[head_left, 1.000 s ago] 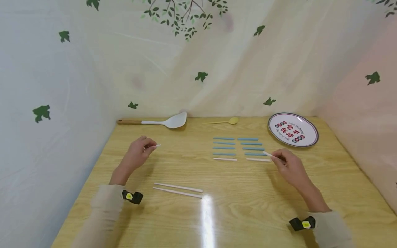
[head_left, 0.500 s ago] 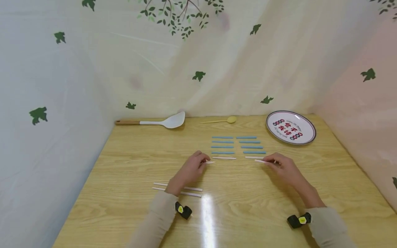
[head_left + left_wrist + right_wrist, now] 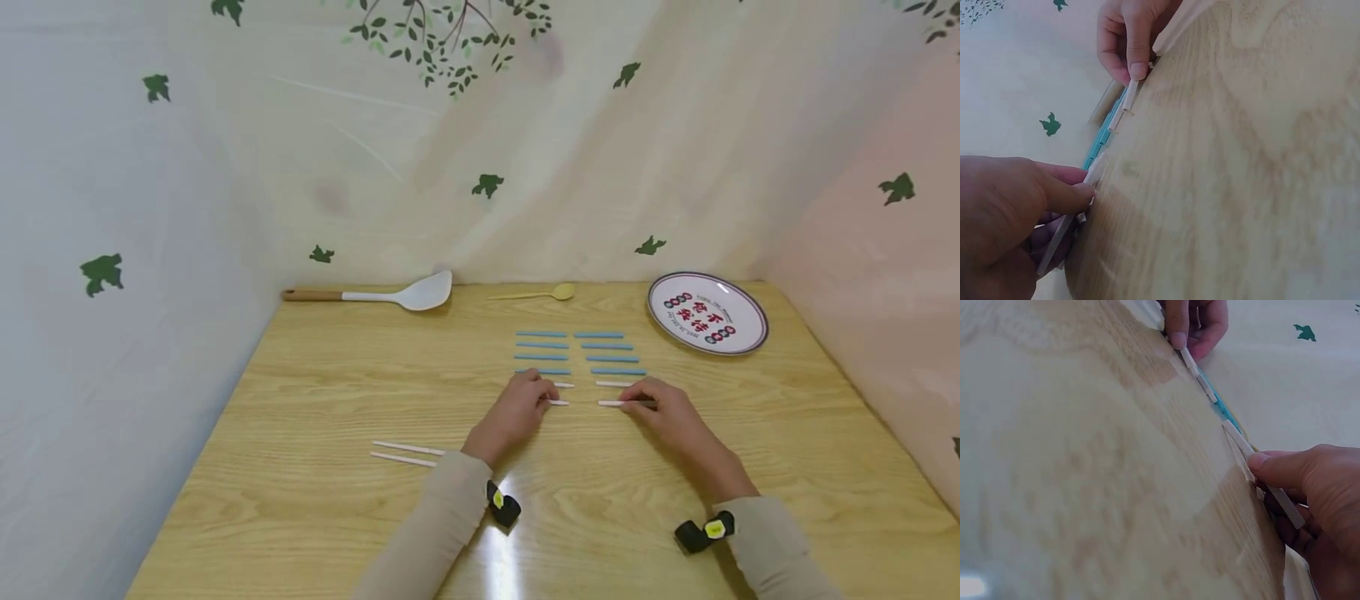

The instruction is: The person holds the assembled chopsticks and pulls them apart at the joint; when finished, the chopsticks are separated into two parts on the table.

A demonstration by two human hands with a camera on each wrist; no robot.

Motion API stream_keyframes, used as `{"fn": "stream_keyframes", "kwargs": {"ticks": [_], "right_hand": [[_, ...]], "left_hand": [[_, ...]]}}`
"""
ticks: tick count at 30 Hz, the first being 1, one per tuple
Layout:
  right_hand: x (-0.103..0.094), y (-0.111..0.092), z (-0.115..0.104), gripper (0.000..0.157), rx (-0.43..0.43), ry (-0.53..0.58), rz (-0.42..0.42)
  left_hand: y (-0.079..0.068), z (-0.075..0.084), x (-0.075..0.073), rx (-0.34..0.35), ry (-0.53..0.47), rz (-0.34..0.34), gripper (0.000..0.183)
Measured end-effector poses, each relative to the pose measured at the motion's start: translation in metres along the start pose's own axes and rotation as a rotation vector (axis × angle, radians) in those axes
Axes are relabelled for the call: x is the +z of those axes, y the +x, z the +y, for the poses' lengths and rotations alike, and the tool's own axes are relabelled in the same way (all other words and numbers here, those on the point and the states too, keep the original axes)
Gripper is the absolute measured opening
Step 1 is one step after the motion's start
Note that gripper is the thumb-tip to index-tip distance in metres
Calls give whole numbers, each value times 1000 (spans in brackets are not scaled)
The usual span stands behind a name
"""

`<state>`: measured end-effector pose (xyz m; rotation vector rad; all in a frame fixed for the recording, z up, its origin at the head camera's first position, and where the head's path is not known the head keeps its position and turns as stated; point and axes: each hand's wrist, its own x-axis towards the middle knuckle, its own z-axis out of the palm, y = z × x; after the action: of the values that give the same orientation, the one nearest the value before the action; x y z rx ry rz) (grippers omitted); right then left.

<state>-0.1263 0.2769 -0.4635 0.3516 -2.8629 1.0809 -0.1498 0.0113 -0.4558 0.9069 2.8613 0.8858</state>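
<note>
Just above the table, or resting on it, a slim white stick [image 3: 559, 403] is pinched between the thumb and fingers of my left hand [image 3: 517, 417]. My right hand [image 3: 670, 417] pinches a second white stick [image 3: 610, 403], and the two sticks point at each other across a small gap. Right behind them lie two more white sticks, a left one [image 3: 564, 386] partly covered by my left hand and a right one [image 3: 611, 384]. Farther back, blue sticks [image 3: 542, 345] lie in two columns. Both wrist views show the held left stick [image 3: 1059, 242] and right stick [image 3: 1282, 503].
Two longer white sticks [image 3: 405, 460] lie at front left, partly hidden by my left forearm. Along the back edge lie a white spatula [image 3: 423, 293] with a wooden handle and a yellow spoon [image 3: 562, 292]. A printed plate [image 3: 660, 312] stands at back right.
My left hand has carried its white stick rightward from the table's left side to the rows. The right hand has lowered its stick and drawn it slightly nearer, in line with the left one.
</note>
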Motion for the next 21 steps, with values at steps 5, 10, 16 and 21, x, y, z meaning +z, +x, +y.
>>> {"fn": "stream_keyframes", "kwargs": {"ticks": [5,10,16,21], "right_hand": [[2,0,4,4,-45,0,33],[3,-1,7,6,-74,-17,65],[1,-1,7,7,-70,-66,74],[0,-1,7,7,-66,-75,80]], "left_hand": [[3,3,4,11,3,42,13],[4,3,9,29,18,82,12],[3,2,9,33,28,88,13],[3,2,9,52,61,109,13]]}}
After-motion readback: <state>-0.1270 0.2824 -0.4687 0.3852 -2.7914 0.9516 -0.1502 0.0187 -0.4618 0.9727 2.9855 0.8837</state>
